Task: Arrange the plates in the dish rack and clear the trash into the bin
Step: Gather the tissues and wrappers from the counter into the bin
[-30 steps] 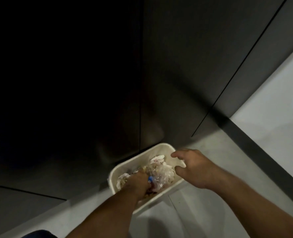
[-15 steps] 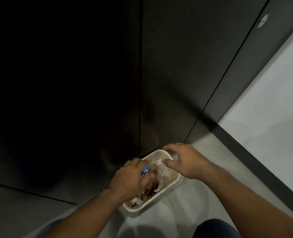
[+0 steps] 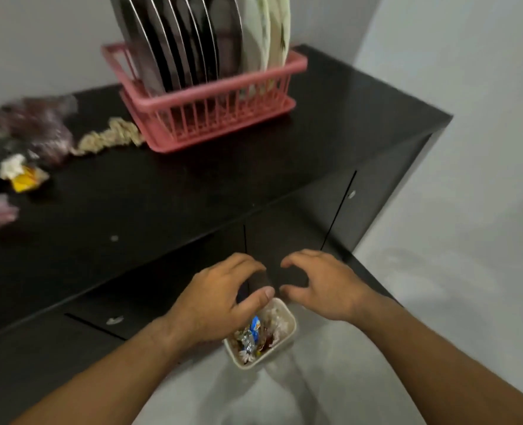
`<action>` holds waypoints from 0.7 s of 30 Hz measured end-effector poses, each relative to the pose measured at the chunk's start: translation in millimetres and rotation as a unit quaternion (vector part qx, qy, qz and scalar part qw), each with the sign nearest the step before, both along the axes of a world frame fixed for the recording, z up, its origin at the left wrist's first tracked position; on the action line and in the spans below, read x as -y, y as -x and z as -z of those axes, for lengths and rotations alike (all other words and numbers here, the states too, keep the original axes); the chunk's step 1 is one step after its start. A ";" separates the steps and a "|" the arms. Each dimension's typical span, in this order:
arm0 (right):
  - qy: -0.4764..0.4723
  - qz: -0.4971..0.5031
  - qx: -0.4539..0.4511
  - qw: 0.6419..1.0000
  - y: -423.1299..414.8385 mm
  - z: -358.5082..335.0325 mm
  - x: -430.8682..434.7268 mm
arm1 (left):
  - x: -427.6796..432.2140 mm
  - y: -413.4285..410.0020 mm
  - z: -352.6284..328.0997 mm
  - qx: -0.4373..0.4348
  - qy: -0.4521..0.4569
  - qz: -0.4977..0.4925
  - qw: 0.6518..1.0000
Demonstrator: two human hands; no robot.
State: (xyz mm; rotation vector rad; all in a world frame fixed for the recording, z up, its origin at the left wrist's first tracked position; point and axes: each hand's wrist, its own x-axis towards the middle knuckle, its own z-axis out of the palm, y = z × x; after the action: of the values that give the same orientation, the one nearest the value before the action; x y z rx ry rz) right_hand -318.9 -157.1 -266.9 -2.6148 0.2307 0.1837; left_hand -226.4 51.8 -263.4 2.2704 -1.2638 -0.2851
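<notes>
- Your left hand [image 3: 220, 299] and right hand [image 3: 321, 286] hover apart above the bin [image 3: 272, 354], fingers loosely curled, gripping nothing.
- The bin stands on the floor against the cabinet front, holding wrappers [image 3: 251, 335].
- The pink dish rack [image 3: 211, 118] sits toward the far right corner of the cabinet top [image 3: 162, 204], with plates [image 3: 186, 41] upright inside.
- Loose trash [image 3: 24, 139] lies at the left edge.

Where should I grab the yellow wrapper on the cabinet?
Pinch the wrapper at its right end, from above and the right, I'd say: it lies low on the cabinet top, a white wad sits at its left end, and the right side is free. Blur hides its folds.
</notes>
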 end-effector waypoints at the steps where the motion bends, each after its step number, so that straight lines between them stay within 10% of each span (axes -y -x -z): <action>1: -0.005 -0.001 0.006 1.000 4.4 -25.6 -1.5 | -3.3 3.4 -27.0 -0.001 0.010 -0.003 1.000; 10: -0.040 -0.019 0.079 0.996 -10.2 -163.0 -34.9 | -60.5 3.8 -154.4 0.023 0.034 -0.091 0.995; 21: 0.003 -0.031 0.017 0.999 -93.3 -173.8 -103.3 | -129.3 -73.2 -171.2 0.052 0.038 -0.144 0.988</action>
State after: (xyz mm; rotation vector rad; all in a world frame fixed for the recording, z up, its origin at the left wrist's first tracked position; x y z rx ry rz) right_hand -225.6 -53.8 -93.0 -2.6309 0.1402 0.1605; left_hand -153.2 181.0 -92.1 2.3886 -0.9600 -0.0145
